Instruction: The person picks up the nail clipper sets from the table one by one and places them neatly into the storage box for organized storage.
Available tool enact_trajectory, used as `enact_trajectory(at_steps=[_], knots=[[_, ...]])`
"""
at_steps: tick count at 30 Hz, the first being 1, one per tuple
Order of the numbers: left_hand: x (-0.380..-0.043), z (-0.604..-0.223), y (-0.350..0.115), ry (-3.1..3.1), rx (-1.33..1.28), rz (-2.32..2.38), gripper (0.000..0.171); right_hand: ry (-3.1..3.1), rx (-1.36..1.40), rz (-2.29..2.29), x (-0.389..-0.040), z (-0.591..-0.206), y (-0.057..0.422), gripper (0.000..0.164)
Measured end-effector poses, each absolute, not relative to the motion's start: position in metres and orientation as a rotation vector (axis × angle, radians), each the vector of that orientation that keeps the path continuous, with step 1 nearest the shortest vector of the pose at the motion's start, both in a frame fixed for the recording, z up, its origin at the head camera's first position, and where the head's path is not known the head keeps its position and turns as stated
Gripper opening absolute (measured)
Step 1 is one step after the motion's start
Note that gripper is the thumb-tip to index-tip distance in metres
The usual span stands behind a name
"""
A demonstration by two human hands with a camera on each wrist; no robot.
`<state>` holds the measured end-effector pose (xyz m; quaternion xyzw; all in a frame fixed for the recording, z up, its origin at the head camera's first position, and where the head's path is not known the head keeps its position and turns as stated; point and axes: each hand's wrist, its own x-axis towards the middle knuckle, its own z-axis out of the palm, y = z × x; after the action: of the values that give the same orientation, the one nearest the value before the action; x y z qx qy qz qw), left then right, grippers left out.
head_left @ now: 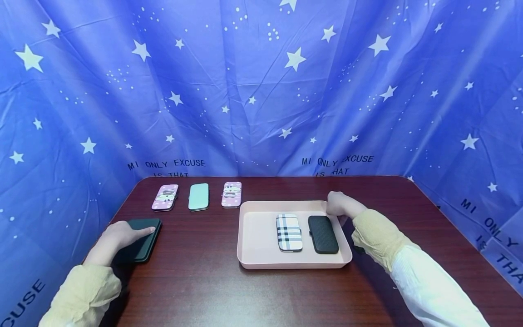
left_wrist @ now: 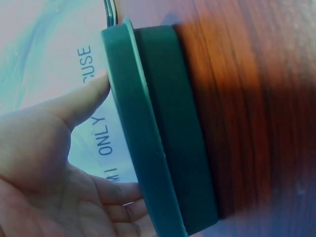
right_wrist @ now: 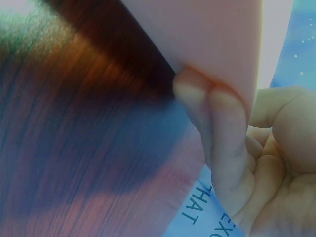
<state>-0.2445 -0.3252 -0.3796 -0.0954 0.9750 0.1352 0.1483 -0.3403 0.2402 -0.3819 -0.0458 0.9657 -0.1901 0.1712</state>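
At the left of the table, my left hand (head_left: 118, 237) rests on top of a dark green lidded box (head_left: 140, 247). The left wrist view has the thumb (left_wrist: 91, 98) extended against the lid (left_wrist: 136, 123). My right hand (head_left: 343, 205) pinches the far right corner of a pale pink tray (head_left: 261, 263). In the right wrist view, fingers (right_wrist: 227, 133) press the tray's outer wall (right_wrist: 217, 39), with the thumb on the other side of the rim. A plaid case (head_left: 289, 232) and a black textured case (head_left: 323, 234) lie side by side inside the tray.
Along the back left stand, in a row, a pink cat-patterned case (head_left: 165, 197), a mint case (head_left: 199, 196) and another pink patterned case (head_left: 231, 195). The dark wooden table (head_left: 196, 281) meets a blue star-printed curtain (head_left: 245, 91) behind and at the sides.
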Motion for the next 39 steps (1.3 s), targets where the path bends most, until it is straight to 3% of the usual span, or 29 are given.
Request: enact_trajectory(at_steps=[24, 39], knots=[[-0.250, -0.379, -0.336, 2.770, -0.369, 0.535, 0.120, 2.745, -0.116, -0.486, -0.341, -0.380, 0.239, 0.020], [-0.246, -0.380, -0.354, 2.740, -0.314, 0.797, 0.099, 2.747, -0.122, -0.518, -0.340, -0.380, 0.239, 0.022]])
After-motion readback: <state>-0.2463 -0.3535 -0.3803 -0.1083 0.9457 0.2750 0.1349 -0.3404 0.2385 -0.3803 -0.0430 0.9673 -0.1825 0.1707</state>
